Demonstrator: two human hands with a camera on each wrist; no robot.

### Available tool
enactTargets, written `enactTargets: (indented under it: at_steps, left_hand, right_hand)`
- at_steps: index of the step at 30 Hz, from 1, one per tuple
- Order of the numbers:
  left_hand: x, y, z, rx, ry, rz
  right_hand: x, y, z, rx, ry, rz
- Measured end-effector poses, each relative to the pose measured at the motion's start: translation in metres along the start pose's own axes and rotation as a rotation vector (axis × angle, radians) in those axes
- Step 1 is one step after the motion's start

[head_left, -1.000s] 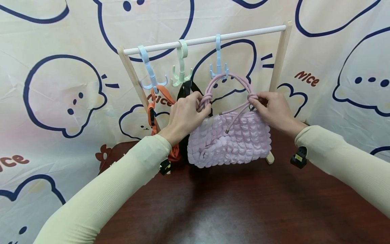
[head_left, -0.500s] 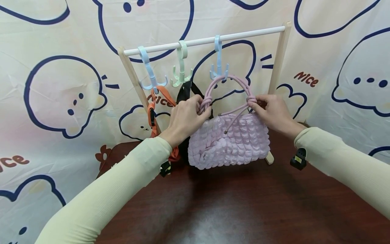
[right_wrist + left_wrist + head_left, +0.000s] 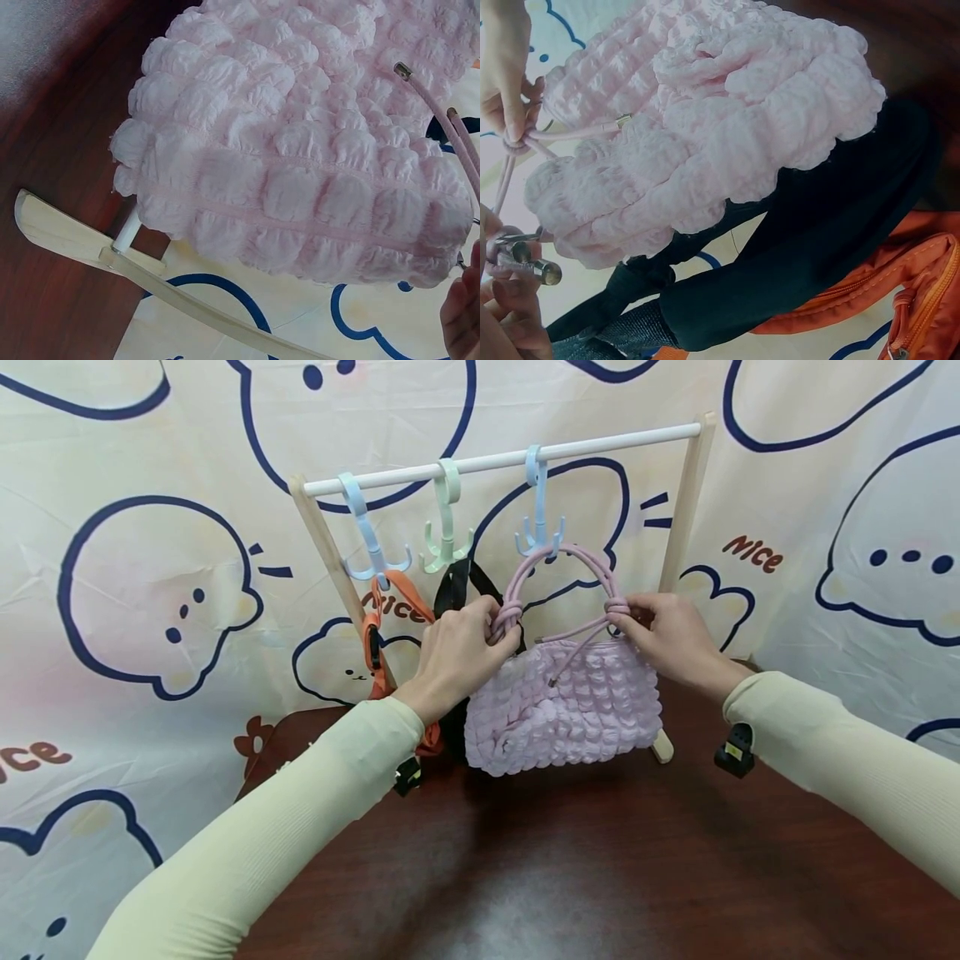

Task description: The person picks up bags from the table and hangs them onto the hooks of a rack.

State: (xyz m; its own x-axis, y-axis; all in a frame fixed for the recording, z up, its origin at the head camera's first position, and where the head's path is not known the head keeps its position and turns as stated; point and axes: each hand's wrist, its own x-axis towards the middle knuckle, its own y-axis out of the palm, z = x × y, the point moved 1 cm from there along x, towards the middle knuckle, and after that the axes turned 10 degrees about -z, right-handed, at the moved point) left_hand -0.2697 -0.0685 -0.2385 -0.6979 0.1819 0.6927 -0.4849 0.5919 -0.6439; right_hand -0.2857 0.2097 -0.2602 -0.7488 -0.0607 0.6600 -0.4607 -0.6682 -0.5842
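A pink puffy handbag (image 3: 562, 718) hangs between both hands. My left hand (image 3: 461, 643) grips the knotted left end of its cord handle (image 3: 600, 568), and my right hand (image 3: 671, 631) pinches the knot at the right end. The top of the handle overlaps the lower prongs of the right blue hook (image 3: 539, 531) in the head view. Seen from the left wrist, metal-tipped cord ends (image 3: 547, 271) stick out by the left fingers. In the right wrist view the bag's quilted side (image 3: 292, 195) fills the middle, with only a bit of the right hand (image 3: 461, 315) at the edge.
A white rail (image 3: 622, 442) on wooden legs (image 3: 686, 510) carries another blue hook (image 3: 367, 535) and a green hook (image 3: 447, 518). An orange bag (image 3: 847, 289) and a black bag (image 3: 817, 210) hang behind the left hand. Below is a dark wooden table (image 3: 585, 860).
Both hands and the handbag have sunk slightly, and the bag's right side has shifted a little left. The handle's top sits slightly lower against the blue hook. Both grips stay the same.
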Motion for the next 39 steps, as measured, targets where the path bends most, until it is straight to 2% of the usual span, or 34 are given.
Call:
enactTargets:
  at_steps: [17,30,39]
  left_hand:
    - [-0.002,0.011,0.0,0.015,-0.015,0.055]
    - [-0.004,0.017,-0.003,0.053,-0.017,0.066]
    - [-0.004,0.021,-0.002,0.043,-0.005,0.077]
  right_hand:
    - [0.0,0.005,-0.004,-0.011,-0.016,0.037]
    - [-0.002,0.01,-0.004,-0.021,-0.012,0.036]
    - [-0.002,0.011,0.0,-0.034,-0.036,0.048]
